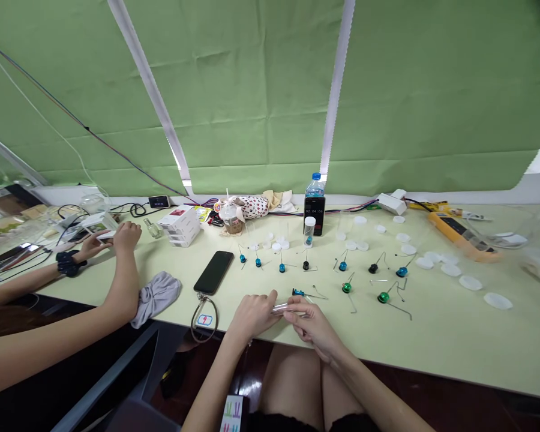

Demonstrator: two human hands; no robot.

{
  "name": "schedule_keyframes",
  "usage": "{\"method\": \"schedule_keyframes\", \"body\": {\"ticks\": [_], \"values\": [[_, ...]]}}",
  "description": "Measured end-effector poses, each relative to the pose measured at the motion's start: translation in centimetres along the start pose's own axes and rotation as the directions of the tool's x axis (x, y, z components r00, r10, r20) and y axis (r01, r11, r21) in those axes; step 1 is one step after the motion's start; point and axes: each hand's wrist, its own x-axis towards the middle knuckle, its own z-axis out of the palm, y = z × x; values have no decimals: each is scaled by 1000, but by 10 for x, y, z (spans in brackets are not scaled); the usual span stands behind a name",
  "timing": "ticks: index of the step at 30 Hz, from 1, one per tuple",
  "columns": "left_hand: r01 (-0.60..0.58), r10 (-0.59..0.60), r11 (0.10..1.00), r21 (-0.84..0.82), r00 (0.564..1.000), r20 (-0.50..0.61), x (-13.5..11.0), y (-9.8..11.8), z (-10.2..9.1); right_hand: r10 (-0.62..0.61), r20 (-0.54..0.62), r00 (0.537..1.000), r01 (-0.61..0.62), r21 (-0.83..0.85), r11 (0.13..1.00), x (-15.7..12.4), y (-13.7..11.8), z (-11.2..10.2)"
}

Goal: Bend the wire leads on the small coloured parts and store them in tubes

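left hand (254,315) and right hand (315,327) nearly meet on my feed, and both are gripping: each has fingers curled on one end of a slim, clear, glossy, plastic-looking tube (279,308). from my remote seat i'm taking the flat, black, rectangular smartphone (213,273) as landmark: the tube is to its right and nearer the wearer, spanning the gap between the hands, only its middle showing. whether it's off the pale yellow-green tabletop (450,336) or brushing it, i can't tell.

step in hand, as i judge it: two-handed work on that tube, probably at its right end, where bunched fingers hide the detail from me. so the next move calls, i reckon, for a steady left hold and light fingertips on the right, nothing squeezed.

and just past the hands, right of the phone, lies a shiny blue metallic piece with thin wire legs (298,292), close, no finger clearly on it. beyond and right of the phone stands a clear cylindrical tube with a white cap (309,233), something blue inside; well to the phone's right, shiny green round pieces with bent wire legs (384,297).
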Motion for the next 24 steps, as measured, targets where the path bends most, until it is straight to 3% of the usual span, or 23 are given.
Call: {"method": "schedule_keyframes", "body": {"ticks": [5, 10, 13, 17, 21, 24], "values": [[97, -98, 995, -18, 995, -32, -2, -15, 1, -46, -89, 995, 45, -18, 999, 8, -8, -1], [236, -236, 972, -1, 972, -18, -10, -39, 0, -304, -182, 935, 236, -321, 917, 24, -17, -5], [303, -303, 953, 12, 953, 12, -16, -49, -4, -421, -118, 900, 288, -563, 775, 32, -21, -3], [310, -314, 949, 54, 947, 63, -16, -52, -8, -421, 12, 907, 244, -830, 502, 48, -29, 5], [258, -267, 959, 116, 961, 66, -5, -49, -6, -385, 65, 920, 172, -953, 249, 69, -36, 14], [210, -211, 965, 158, 977, -11, 4, -45, -6, -376, 70, 924, 138, -978, 157, 80, -37, 18]]}}
